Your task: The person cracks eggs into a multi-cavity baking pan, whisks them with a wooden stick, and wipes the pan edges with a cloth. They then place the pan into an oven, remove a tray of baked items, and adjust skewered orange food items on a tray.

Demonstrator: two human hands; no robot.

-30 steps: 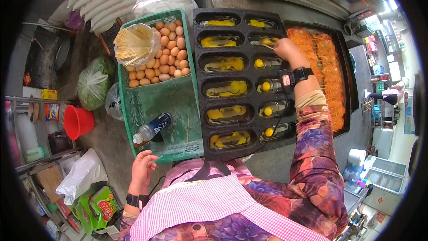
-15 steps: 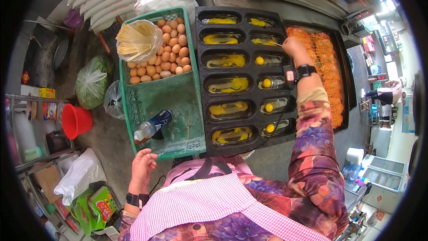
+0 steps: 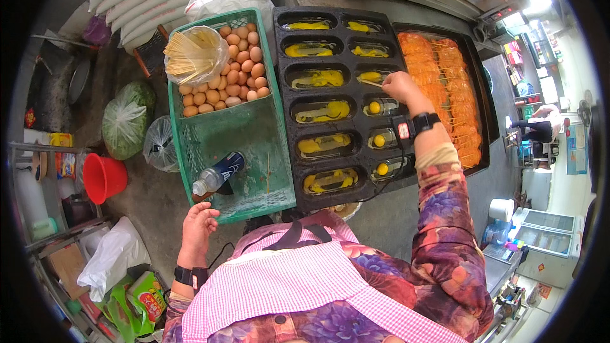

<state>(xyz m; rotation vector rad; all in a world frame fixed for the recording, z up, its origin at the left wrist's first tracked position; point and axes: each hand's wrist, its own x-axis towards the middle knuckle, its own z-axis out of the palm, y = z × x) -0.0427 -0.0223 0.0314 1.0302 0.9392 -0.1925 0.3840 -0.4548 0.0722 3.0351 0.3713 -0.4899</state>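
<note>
Seen from above, with twelve o'clock at the top, a person wearing a pink checked apron (image 3: 273, 298) over a flowered top (image 3: 445, 216) fills six o'clock. Toward one o'clock lies a black mould tray (image 3: 348, 94) with twelve oval hollows, in two columns of six. Close along its left side, at ten o'clock, is a green plastic crate (image 3: 254, 143). At two o'clock, a dark baking tray (image 3: 481, 89) carries two rows of orange-coated skewered pieces (image 3: 438, 95).

Brown eggs (image 3: 238, 70) are heaped in the crate's far section, toward eleven o'clock, and a clear bag of wooden sticks (image 3: 190, 57) rests over them. A red bucket (image 3: 105, 178) is at nine o'clock.

The right hand (image 3: 401, 89), at two o'clock, has its fingers pinched around one end of a thin stick. The left hand (image 3: 200, 222), at eight o'clock, is loosely curled with nothing visible in it, just beside the crate's near corner; whether it touches is unclear. A bottle (image 3: 219, 173) with a dark blue label lies tilted in the crate, near that hand.

Three round yolks (image 3: 375, 107) sit in the right column's nearest hollows; the other nine hold broken, streaky egg (image 3: 367, 76). Smallest, the thin stick (image 3: 373, 83) reaches into that column's third hollow from the far end.
</note>
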